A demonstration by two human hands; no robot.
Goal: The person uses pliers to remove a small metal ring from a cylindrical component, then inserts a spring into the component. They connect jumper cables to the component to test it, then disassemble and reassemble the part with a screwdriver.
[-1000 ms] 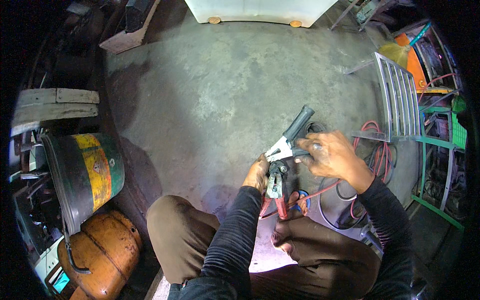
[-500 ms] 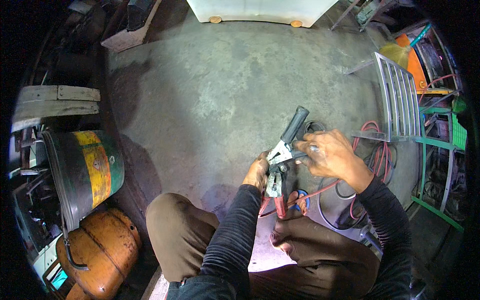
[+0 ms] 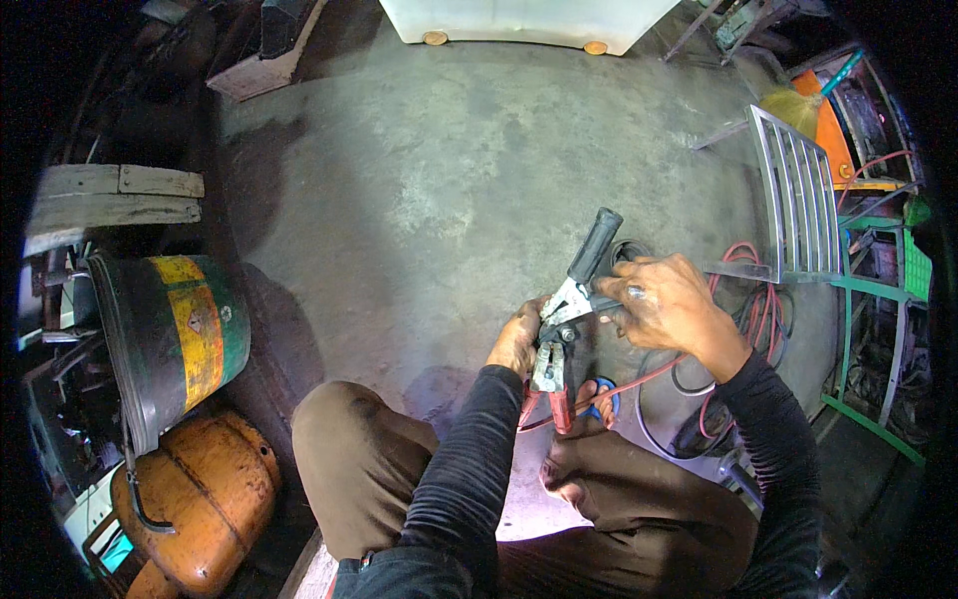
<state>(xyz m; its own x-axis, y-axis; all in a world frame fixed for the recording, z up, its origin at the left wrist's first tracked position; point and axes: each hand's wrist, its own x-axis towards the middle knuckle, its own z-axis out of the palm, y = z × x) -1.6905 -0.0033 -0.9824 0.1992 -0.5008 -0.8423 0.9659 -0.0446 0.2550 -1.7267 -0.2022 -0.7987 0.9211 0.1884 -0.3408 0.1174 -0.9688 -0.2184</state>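
Note:
My left hand (image 3: 515,339) is closed around the pale metal middle of a hand tool (image 3: 569,299), held above my lap. The tool has a ribbed black grip (image 3: 596,245) pointing up and away. A worn metal part (image 3: 548,367) with red handles (image 3: 561,409) points down below my left hand; I cannot tell whether it is one tool or two clasped together. On the right, my right hand (image 3: 667,304) has its fingers curled at a second dark handle (image 3: 605,301) that sticks out sideways. Its fingertips are partly hidden.
Red and dark cables (image 3: 763,319) lie coiled on the concrete floor at right, beside a barred metal frame (image 3: 796,200). At left stand a green and yellow drum (image 3: 195,329) and a rusty orange gas cylinder (image 3: 215,499). A white cabinet (image 3: 519,22) is at the far side.
The view has shifted very slightly. Both hands keep their hold on the tool, and the black grip has tipped only a little to the right.

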